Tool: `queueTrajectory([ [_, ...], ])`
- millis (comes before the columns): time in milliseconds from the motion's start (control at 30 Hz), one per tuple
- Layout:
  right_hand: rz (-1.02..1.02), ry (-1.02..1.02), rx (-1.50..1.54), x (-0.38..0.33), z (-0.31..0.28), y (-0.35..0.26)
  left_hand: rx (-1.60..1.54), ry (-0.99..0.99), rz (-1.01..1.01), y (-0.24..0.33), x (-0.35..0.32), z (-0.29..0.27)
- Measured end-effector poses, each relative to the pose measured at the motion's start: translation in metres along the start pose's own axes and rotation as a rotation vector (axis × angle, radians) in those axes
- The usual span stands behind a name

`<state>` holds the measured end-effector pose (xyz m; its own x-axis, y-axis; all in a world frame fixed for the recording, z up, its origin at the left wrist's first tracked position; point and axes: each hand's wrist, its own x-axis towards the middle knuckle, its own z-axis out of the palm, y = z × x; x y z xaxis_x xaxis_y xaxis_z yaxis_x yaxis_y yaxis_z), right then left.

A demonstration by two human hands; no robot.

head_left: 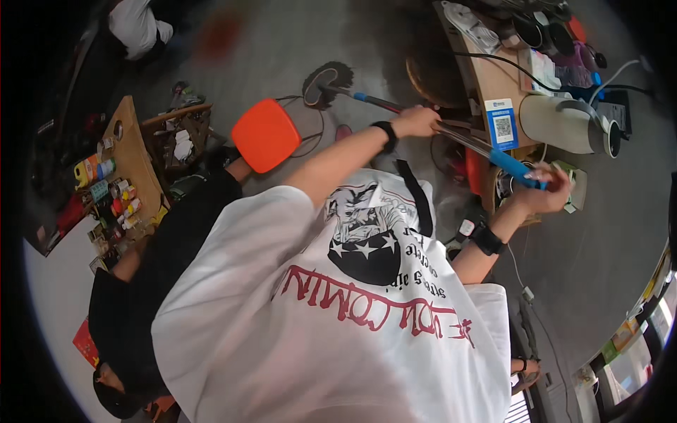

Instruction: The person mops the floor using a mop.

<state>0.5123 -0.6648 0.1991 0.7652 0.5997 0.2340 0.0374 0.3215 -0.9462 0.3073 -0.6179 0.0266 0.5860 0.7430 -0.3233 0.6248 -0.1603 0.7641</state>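
A mop with a dark fringed head [328,84] lies across in front of me, its head on the grey floor at the far middle. Its long handle slants right and toward me. Around the middle of the handle, my left hand [417,122] is closed. At the near end, my right hand [549,190] is closed at the blue grip [510,166], its fingers slightly blurred. Both wrists wear black bands.
An orange stool [266,135] stands left of the mop head. A person in black [176,261] is at my left, near a table with bottles [134,151]. At right, a cluttered wooden table [493,77] bears a white pitcher [560,125]. Another person's hand [529,367] shows at lower right.
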Motion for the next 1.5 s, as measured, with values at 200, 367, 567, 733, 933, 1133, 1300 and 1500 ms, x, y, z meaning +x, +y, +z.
queueTrajectory([
  [200,0.032,-0.722,0.386,-0.085,0.091,-0.044,-0.053,0.249,0.029,-0.061,-0.079,-0.061],
  [367,0.058,-1.075,0.555,-0.121,0.119,-0.07,-0.021,0.422,-0.006,-0.057,-0.135,-0.087],
  [567,0.124,-1.179,0.398,-0.127,0.088,-0.084,0.009,0.525,-0.043,-0.054,-0.139,-0.056],
  [733,0.087,-1.089,0.275,-0.113,0.028,-0.09,0.074,0.358,0.036,-0.024,-0.128,-0.031],
  [933,0.151,-0.822,0.207,-0.078,-0.076,-0.093,0.145,-0.02,0.164,0.025,-0.078,0.037],
  [1133,0.152,-0.418,0.174,-0.031,-0.212,-0.085,0.18,-0.261,0.246,0.107,-0.032,0.137],
  [1300,0.053,0.206,0.148,0.018,-0.286,-0.064,0.197,-0.334,0.218,0.153,0.018,0.217],
  [1500,-0.155,0.347,0.122,0.051,-0.241,-0.042,0.073,0.004,0.035,0.147,0.024,0.218],
])
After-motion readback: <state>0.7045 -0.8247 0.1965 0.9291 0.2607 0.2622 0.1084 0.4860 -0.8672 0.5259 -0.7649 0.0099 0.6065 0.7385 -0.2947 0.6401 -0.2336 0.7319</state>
